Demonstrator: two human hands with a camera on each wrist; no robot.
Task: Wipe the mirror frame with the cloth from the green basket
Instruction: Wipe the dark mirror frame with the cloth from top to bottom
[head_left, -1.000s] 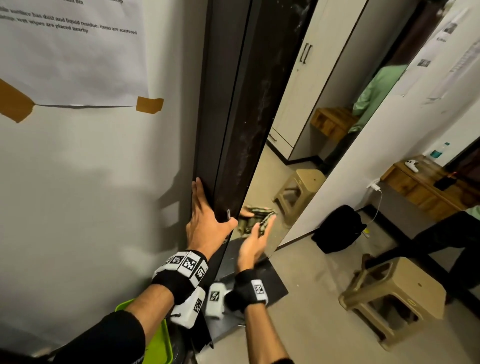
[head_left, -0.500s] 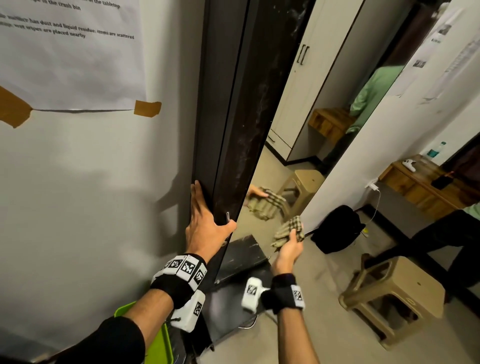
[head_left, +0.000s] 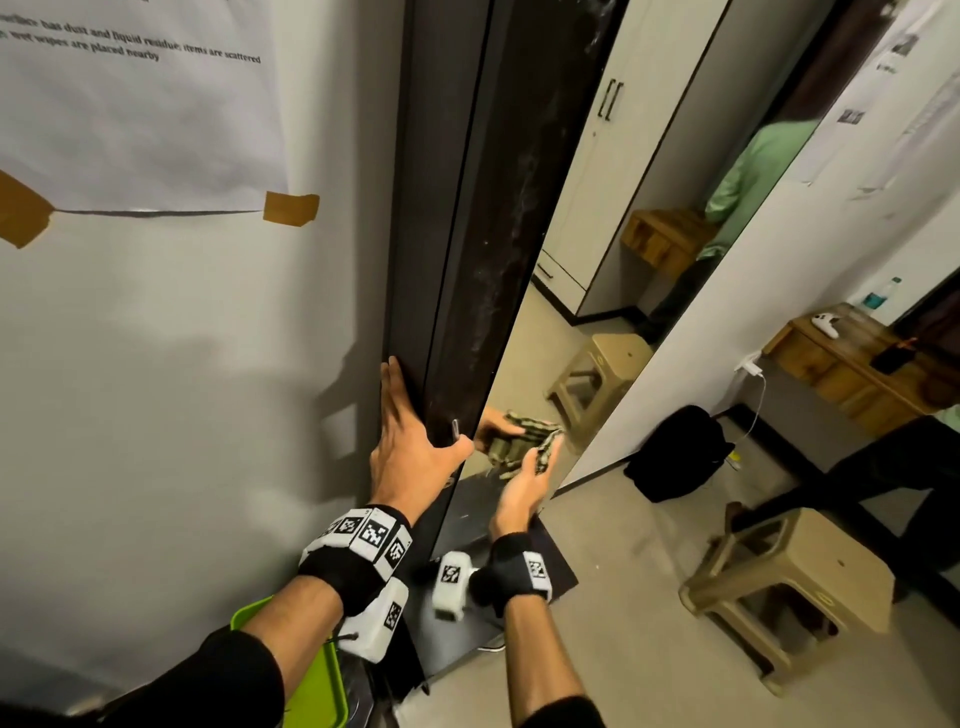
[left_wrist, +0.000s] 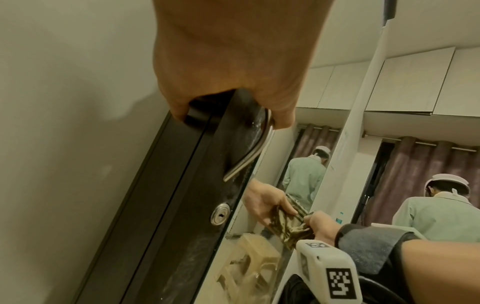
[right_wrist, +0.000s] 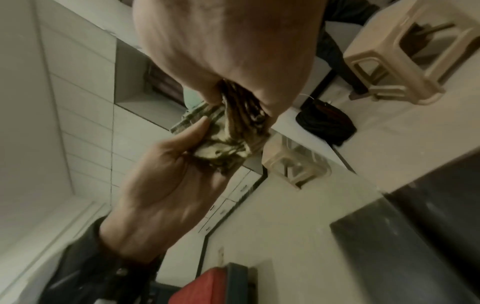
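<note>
The mirror's dark, dusty frame (head_left: 467, 260) (left_wrist: 182, 185) runs up the wall, with a metal handle (left_wrist: 249, 152) and a keyhole (left_wrist: 220, 214). My left hand (head_left: 415, 447) (left_wrist: 228, 61) grips the frame's edge, fingers along its side and thumb on the front by the handle. My right hand (head_left: 524, 488) (right_wrist: 226, 41) holds a bunched checked cloth (head_left: 546, 452) (left_wrist: 293, 224) (right_wrist: 244, 107) against the mirror glass, just right of the frame; its reflection meets it. A corner of the green basket (head_left: 311, 691) shows under my left forearm.
A taped paper sheet (head_left: 130, 114) hangs on the wall to the left. On the floor to the right are a beige plastic stool (head_left: 795, 587) and a black bag (head_left: 675, 452). A wooden desk (head_left: 852, 358) stands beyond, and a person's dark trouser leg (head_left: 909, 467) crosses at the far right.
My right hand swung the cloth away from the glass to the right, then brought it back onto the mirror beside the frame. My left hand kept its grip on the frame.
</note>
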